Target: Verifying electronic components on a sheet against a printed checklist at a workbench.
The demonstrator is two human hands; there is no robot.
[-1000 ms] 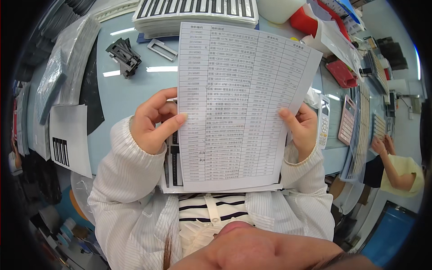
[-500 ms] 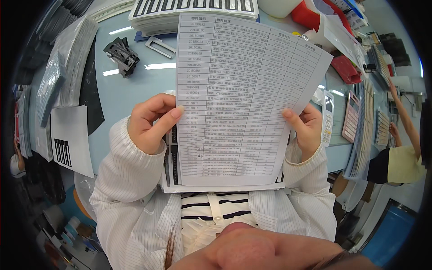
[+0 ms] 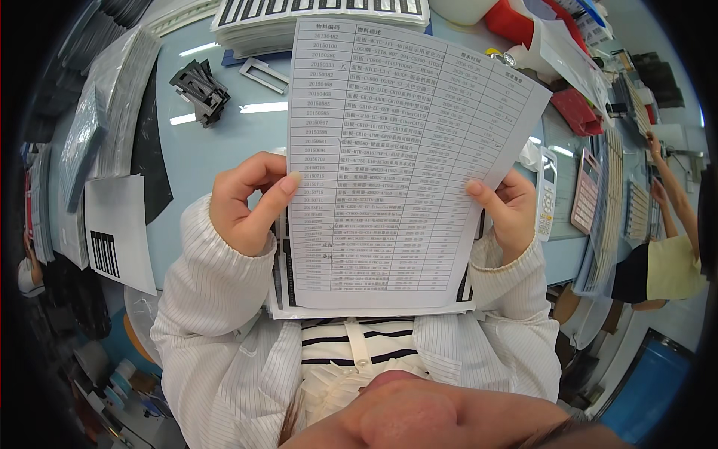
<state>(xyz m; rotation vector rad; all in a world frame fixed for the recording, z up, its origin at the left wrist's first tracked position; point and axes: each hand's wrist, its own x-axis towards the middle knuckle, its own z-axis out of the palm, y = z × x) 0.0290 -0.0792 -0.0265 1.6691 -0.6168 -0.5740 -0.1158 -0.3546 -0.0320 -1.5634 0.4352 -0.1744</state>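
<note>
I hold up a white sheet of paper [image 3: 381, 172] printed with a table of rows and columns, a few handwritten marks among them. My left hand [image 3: 250, 200] pinches its left edge between thumb and fingers. On the right edge, my right hand [image 3: 507, 213] grips it the same way, the thumb lying on the front. Below and behind the sheet, a stack of black-and-white printed sheets [image 3: 283, 288] shows at its borders; most of it is hidden. Left of the paper, some black plastic frames [image 3: 200, 91] lie on the table beside a light grey rectangular frame [image 3: 264, 75].
At the far edge sits a pile of printed panels [image 3: 321, 34]. A red bin [image 3: 576, 112], a white handheld device [image 3: 550, 196] and a pink calculator [image 3: 583, 193] are on the right. Plastic-wrapped stacks [image 3: 123, 105] line the left. Another person's arm [image 3: 673, 187] reaches in at far right.
The sheet and my left hand have shifted very slightly left. Both hands keep their hold. At far right, the other person's hands have moved a little.
</note>
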